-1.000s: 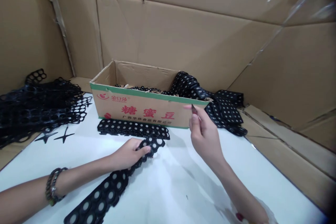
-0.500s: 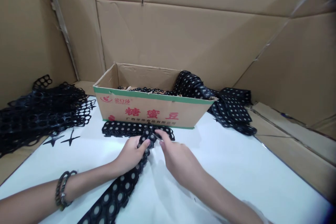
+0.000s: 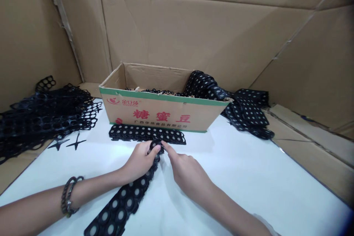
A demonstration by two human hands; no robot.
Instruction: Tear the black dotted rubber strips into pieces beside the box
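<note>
A long black strip (image 3: 129,202) with rows of pale grey round spots slants up from the lower edge of the view. My left hand (image 3: 142,158) is closed round its far end, thumb on top. My right hand (image 3: 188,169) meets that end from the right, index finger stretched along its tip and the other fingers curled under. Whatever is between the right fingertips is too hidden to make out. Just beyond both hands, another black spotted strip (image 3: 132,132) lies flat along the front of the cardboard box.
The open cardboard box (image 3: 163,114) with red lettering holds black ring-shaped pieces. More spotted strips (image 3: 246,114) drape over its right side onto the white table (image 3: 249,177). Black perforated sheets (image 3: 47,114) are heaped left, near two star-shaped scraps (image 3: 76,142). Cardboard walls (image 3: 193,29) surround the table.
The held strip's far end has come back from over the lying strip and now sits closer to me, between both hands. The camera view has shifted slightly.
</note>
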